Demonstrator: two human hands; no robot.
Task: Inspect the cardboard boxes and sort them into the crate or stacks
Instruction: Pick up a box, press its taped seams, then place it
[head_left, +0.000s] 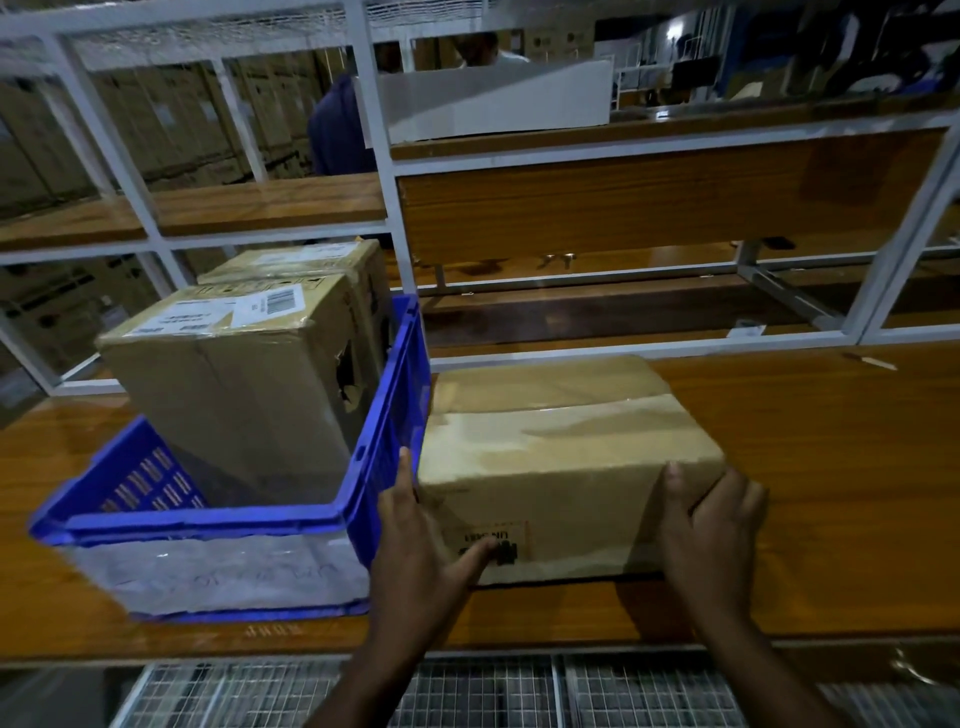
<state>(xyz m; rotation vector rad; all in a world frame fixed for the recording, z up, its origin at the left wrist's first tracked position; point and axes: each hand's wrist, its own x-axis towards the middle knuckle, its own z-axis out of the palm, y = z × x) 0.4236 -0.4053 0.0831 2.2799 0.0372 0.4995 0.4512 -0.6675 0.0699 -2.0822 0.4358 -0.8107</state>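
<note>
On the left of the wooden surface (831, 493) stands a blue plastic crate (384, 415). It already holds two cardboard boxes: a torn box (228, 384) in front, its right side ripped open, and a second box (306, 260) behind it.

Just right of the crate lies the taped cardboard box (561, 457), flat on the surface and touching or nearly touching the crate wall. Its long axis appears to run away from the person toward the shelving, and its printed near end faces the person with the print upside down.

The left hand (415, 540) holds the near left corner, thumb (480, 551) on the printed face and fingers (404, 470) up the left side. The right hand (711, 530) curls around the near right corner.

The step looks like inspection of this box. To do it well, keep both hands low at opposite corners, lift evenly, and turn the box slowly so each face and seam shows. There is little room between box and crate on the left, so draw the box slightly right or nearer before tilting, or the left fingers may get pinched.
</note>
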